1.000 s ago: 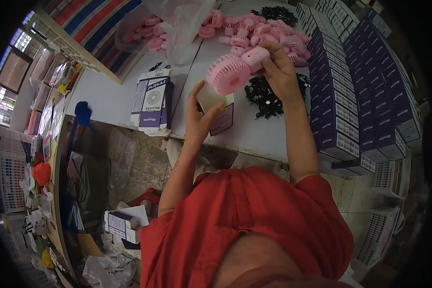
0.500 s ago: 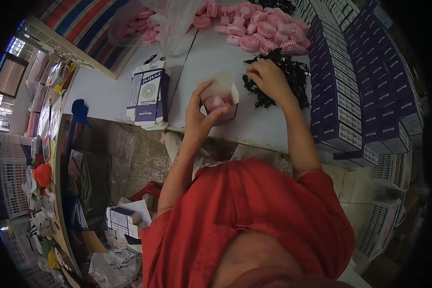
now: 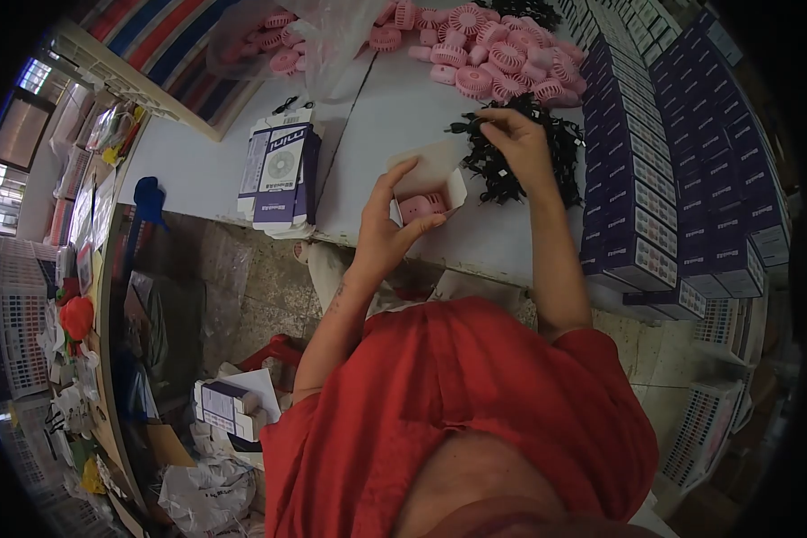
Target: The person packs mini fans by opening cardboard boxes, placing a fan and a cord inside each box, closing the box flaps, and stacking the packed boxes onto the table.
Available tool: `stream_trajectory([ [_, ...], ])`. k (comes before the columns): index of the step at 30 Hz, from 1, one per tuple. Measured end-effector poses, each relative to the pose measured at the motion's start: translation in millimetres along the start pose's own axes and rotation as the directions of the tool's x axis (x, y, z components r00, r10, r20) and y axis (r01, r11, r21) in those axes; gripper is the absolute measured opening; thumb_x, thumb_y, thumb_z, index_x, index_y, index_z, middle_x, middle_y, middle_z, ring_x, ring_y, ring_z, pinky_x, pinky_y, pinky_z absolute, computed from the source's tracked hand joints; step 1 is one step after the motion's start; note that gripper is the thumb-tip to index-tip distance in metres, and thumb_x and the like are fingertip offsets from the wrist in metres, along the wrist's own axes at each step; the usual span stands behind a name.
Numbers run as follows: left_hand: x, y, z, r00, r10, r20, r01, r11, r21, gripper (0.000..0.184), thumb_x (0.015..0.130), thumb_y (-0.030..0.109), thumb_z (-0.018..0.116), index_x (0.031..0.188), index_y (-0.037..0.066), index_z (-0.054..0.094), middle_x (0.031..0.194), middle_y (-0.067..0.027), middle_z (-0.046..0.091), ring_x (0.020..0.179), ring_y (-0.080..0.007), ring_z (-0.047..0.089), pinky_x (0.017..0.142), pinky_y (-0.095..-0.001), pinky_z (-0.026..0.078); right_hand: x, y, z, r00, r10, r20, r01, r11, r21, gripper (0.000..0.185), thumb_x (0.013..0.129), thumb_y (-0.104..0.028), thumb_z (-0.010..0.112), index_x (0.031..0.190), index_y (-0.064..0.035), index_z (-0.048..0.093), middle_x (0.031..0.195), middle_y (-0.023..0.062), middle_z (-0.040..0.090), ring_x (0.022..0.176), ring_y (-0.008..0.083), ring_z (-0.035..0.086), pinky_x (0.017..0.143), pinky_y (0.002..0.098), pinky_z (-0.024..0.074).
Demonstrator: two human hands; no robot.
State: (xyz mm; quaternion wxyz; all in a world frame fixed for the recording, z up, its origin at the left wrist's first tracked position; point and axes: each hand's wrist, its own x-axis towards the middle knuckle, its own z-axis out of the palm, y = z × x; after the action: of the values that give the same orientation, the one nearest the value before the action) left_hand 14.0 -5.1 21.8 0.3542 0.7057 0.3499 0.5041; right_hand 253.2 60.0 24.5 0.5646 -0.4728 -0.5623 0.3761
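My left hand is wrapped round a small open carton at the table's front edge, its flap standing up. Inside the carton lies a pink mini fan, only partly visible. Over the heap of black charging cables, my right hand pinches a black cable between thumb and fingers; one end sticks out to the left. Farther back is a pile of pink mini fans.
Flattened purple and white cartons are stacked left of my left hand. Rows of packed purple boxes line the right side. A clear plastic bag lies at the back, and a striped panel at the back left.
My right hand has moved slightly right and lifted a cable from the heap. The left hand has shifted a little right with the carton, and its opening shows the fan more clearly.
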Motion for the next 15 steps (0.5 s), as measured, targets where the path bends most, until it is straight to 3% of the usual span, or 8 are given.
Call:
stream_trajectory([
  [1, 1, 1, 0, 1.0, -0.025, 0.003, 0.025, 1.0, -0.007, 0.076, 0.068, 0.011, 0.084, 0.134, 0.006, 0.047, 0.125, -0.0121, 0.055, 0.114, -0.0234, 0.054, 0.099, -0.0337, 0.041, -2, -12, -4, 1.0, 0.004, 0.0, -0.004, 1.0, -0.001, 0.018, 0.082, 0.0, 0.066, 0.099, -0.0042, 0.069, 0.092, 0.0061, 0.066, 0.089, 0.0169, 0.062, 0.082, 0.0301, 0.0473],
  [3, 3, 2, -1, 0.999, -0.047, 0.013, 0.047, 0.999, -0.016, 0.077, 0.068, 0.012, 0.084, 0.135, 0.006, 0.046, 0.125, -0.0121, 0.055, 0.114, -0.0234, 0.054, 0.099, -0.0339, 0.041, -11, -39, -14, 0.965, -0.241, 0.107, 0.175, 0.887, 0.427, 0.013, 0.083, 0.002, 0.065, 0.095, -0.0016, 0.068, 0.091, 0.0042, 0.066, 0.089, 0.0115, 0.061, 0.081, 0.024, 0.0478],
  [5, 3, 4, 0, 0.999, -0.02, 0.04, 0.02, 1.0, -0.01, 0.08, 0.067, 0.011, 0.085, 0.136, 0.006, 0.045, 0.126, -0.0119, 0.055, 0.114, -0.0228, 0.054, 0.099, -0.0338, 0.041, -24, -74, -1, 0.92, -0.325, 0.22, 0.218, 0.888, 0.404, 0.011, 0.078, 0.002, 0.069, 0.088, -0.0039, 0.07, 0.087, 0.0032, 0.066, 0.088, 0.0143, 0.061, 0.081, 0.0269, 0.0475],
  [6, 2, 5, 2, 0.999, -0.021, 0.044, 0.022, 1.0, -0.012, 0.08, 0.067, 0.011, 0.085, 0.136, 0.006, 0.045, 0.126, -0.0119, 0.055, 0.114, -0.0228, 0.054, 0.099, -0.0338, 0.041, -31, -84, 6, 0.864, -0.382, 0.326, 0.396, 0.918, 0.028, 0.01, 0.075, -0.001, 0.071, 0.084, -0.0051, 0.069, 0.087, 0.0013, 0.066, 0.089, 0.0158, 0.059, 0.083, 0.0301, 0.0453],
  [7, 1, 6, 3, 0.997, -0.041, 0.061, 0.042, 0.999, -0.014, 0.081, 0.067, 0.011, 0.085, 0.136, 0.005, 0.044, 0.126, -0.0118, 0.054, 0.114, -0.0226, 0.054, 0.099, -0.0338, 0.042, -36, -88, 13, 0.808, -0.382, 0.448, 0.546, 0.77, -0.329, 0.011, 0.072, -0.003, 0.074, 0.08, -0.0063, 0.068, 0.086, -0.0006, 0.065, 0.089, 0.0172, 0.057, 0.085, 0.0334, 0.0432],
  [8, 0, 6, 3, 0.995, -0.06, 0.077, 0.061, 0.998, -0.014, 0.082, 0.066, 0.011, 0.086, 0.136, 0.005, 0.044, 0.127, -0.0117, 0.054, 0.114, -0.0224, 0.054, 0.098, -0.0338, 0.042, -40, -86, 21, 0.809, -0.38, 0.447, 0.544, 0.772, -0.328, 0.011, 0.072, -0.003, 0.074, 0.08, -0.0063, 0.068, 0.086, -0.0006, 0.065, 0.089, 0.0172, 0.057, 0.085, 0.0334, 0.0432],
  [10, 0, 4, 2, 0.994, -0.068, 0.085, 0.069, 0.997, -0.015, 0.082, 0.066, 0.011, 0.085, 0.137, 0.005, 0.043, 0.127, -0.0118, 0.054, 0.113, -0.0221, 0.054, 0.097, -0.0339, 0.043, -45, -75, 36, 0.72, -0.448, 0.53, 0.688, 0.561, -0.461, 0.008, 0.069, -0.009, 0.073, 0.076, -0.0096, 0.068, 0.085, -0.0021, 0.064, 0.091, 0.0196, 0.055, 0.091, 0.0392, 0.0384],
  [15, 5, 11, -2, 0.991, -0.099, 0.089, 0.099, 0.995, 0.008, 0.084, 0.067, 0.01, 0.085, 0.138, 0.005, 0.041, 0.126, -0.012, 0.054, 0.11, -0.0221, 0.056, 0.096, -0.0341, 0.045, -53, -64, 49, 0.722, -0.416, 0.553, 0.691, 0.383, -0.613, 0.008, 0.071, -0.012, 0.067, 0.078, -0.0111, 0.069, 0.089, 0.0002, 0.06, 0.098, 0.0203, 0.052, 0.1, 0.0448, 0.0317],
])
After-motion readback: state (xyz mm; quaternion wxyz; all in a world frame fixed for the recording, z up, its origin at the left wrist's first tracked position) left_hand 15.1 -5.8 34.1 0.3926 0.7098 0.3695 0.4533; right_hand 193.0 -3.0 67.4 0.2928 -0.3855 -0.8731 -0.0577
